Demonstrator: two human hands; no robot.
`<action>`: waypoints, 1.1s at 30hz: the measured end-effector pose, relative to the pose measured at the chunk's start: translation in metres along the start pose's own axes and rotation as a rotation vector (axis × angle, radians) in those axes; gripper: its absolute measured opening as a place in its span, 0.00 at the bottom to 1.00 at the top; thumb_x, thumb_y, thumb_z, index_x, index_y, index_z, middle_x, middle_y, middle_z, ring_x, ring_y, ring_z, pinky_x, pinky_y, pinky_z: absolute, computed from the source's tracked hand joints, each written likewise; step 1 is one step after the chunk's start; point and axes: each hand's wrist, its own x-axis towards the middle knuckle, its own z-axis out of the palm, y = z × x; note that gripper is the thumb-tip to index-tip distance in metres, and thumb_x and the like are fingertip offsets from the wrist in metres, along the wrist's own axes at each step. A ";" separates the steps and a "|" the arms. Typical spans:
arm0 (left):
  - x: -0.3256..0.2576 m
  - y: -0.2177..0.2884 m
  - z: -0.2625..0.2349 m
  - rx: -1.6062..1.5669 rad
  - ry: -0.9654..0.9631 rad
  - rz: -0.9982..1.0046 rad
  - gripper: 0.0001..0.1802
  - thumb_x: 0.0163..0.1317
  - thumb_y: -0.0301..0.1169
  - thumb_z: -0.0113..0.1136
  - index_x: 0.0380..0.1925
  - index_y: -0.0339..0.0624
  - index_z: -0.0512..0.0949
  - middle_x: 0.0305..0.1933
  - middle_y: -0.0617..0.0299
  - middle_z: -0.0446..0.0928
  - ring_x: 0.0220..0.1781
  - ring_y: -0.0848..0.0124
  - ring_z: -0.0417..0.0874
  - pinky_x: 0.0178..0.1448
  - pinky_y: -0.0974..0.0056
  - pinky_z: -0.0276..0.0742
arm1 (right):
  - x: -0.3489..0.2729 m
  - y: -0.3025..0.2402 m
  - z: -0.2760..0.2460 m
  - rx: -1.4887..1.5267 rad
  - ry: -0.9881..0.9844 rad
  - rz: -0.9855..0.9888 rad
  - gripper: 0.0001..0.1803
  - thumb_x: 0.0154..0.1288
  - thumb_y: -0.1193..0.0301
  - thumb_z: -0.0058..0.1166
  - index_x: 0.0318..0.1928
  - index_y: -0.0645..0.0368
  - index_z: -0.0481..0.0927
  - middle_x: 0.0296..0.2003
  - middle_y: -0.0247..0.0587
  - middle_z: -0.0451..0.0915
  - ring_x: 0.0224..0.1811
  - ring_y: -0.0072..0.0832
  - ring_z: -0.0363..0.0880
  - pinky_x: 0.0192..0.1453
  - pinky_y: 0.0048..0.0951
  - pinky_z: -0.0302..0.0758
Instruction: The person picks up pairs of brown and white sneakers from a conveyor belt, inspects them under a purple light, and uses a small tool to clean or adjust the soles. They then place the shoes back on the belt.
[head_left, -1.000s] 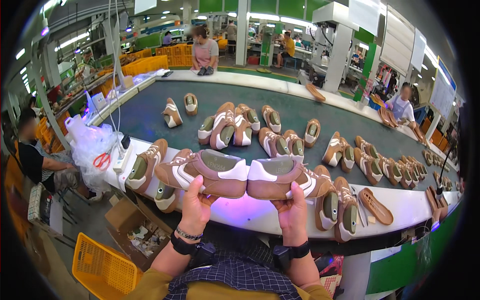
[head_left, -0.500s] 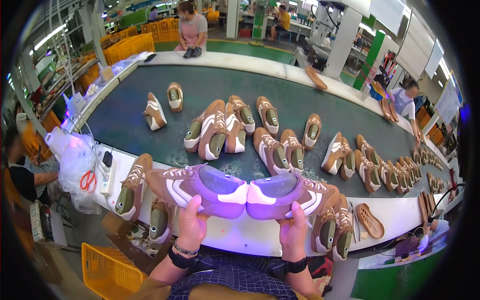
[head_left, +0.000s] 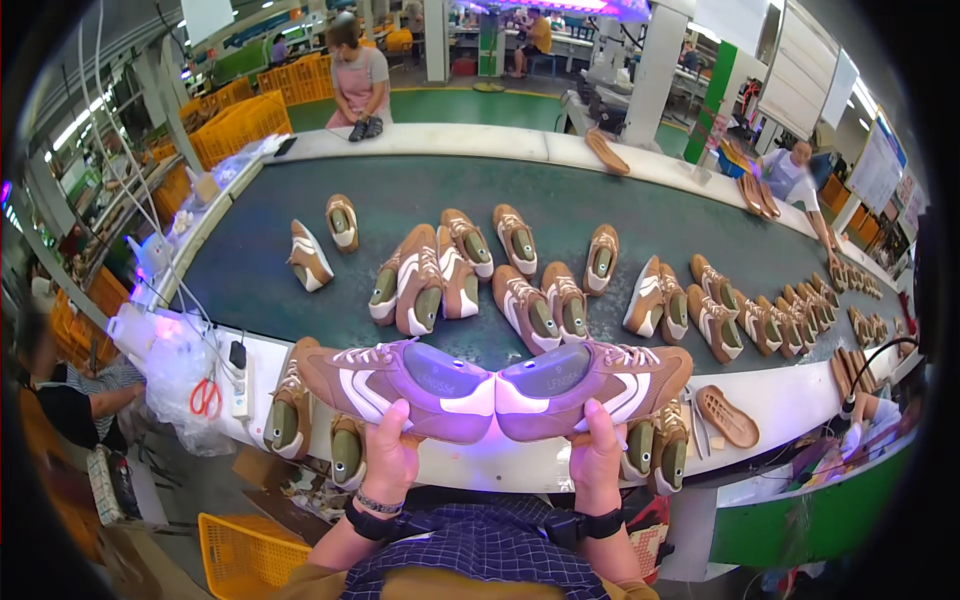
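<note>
A brown sneaker (head_left: 385,385) with white side stripes is held up by my left hand (head_left: 390,455), its toe to the left. My right hand (head_left: 598,450) grips a matching sneaker (head_left: 610,385) with its toe to the right. The heels meet or nearly meet in the middle, under a purple-tinted glow. On each, my thumb lies on the near side; the other fingers are mostly hidden beneath. More brown sneakers stand partly behind: one (head_left: 290,415) left of my left hand, another (head_left: 348,450) close to my left wrist, and a pair (head_left: 668,450) beyond my right hand.
A dark green belt (head_left: 400,180) carries several sneakers (head_left: 420,280). On the white ledge (head_left: 480,462) lie a sole (head_left: 728,415), red-handled scissors (head_left: 205,398) and a power strip (head_left: 240,392). A yellow crate (head_left: 250,555) stands low left. Co-workers (head_left: 358,85) are around the belt.
My view has shifted, so the belt and its shoes appear further left. Both sneakers remain in my hands, heel to heel, a little lower in the picture.
</note>
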 end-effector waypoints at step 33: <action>0.028 0.099 -0.047 -0.085 -0.289 -0.141 0.24 0.59 0.36 0.51 0.55 0.38 0.64 0.53 0.55 0.71 0.54 0.65 0.73 0.60 0.58 0.67 | 0.012 0.007 0.060 0.024 -0.361 0.055 0.32 0.55 0.64 0.53 0.59 0.62 0.60 0.51 0.43 0.71 0.56 0.35 0.68 0.62 0.35 0.63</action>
